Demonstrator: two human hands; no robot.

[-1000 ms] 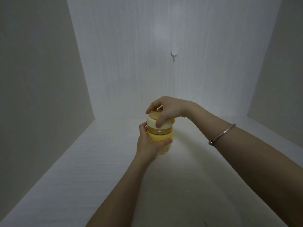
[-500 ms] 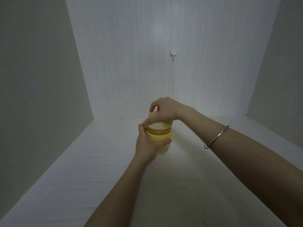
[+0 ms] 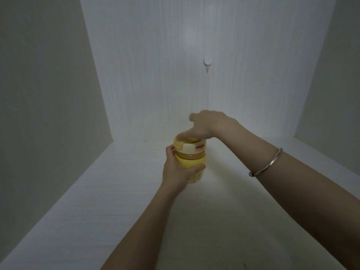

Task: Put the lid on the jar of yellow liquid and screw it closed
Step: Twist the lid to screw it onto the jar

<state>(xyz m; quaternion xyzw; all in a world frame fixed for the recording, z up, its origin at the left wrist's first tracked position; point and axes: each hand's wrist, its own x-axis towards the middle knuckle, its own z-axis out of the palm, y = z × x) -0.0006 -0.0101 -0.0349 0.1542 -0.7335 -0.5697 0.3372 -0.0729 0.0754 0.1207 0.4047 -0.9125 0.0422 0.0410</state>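
Note:
A small jar of yellow liquid (image 3: pixel 194 164) stands upright on the white table (image 3: pixel 136 201), near the middle. My left hand (image 3: pixel 176 168) is wrapped around its body from the left. A cream lid (image 3: pixel 192 148) with a yellow tab and a small red label sits on top of the jar. My right hand (image 3: pixel 209 124) lies over the lid from the right, thumb pressed along the lid's top edge, the other fingers raised and blurred. A silver bangle (image 3: pixel 266 164) is on my right wrist.
White walls box in the table on the left (image 3: pixel 48 114), back and right. A small round white hook (image 3: pixel 207 62) is stuck on the back wall above the jar.
My right hand has turned on the lid: the fingers that gripped its rim have lifted off, and the lid's yellow tab and red label now face me. The left hand and jar stayed put.

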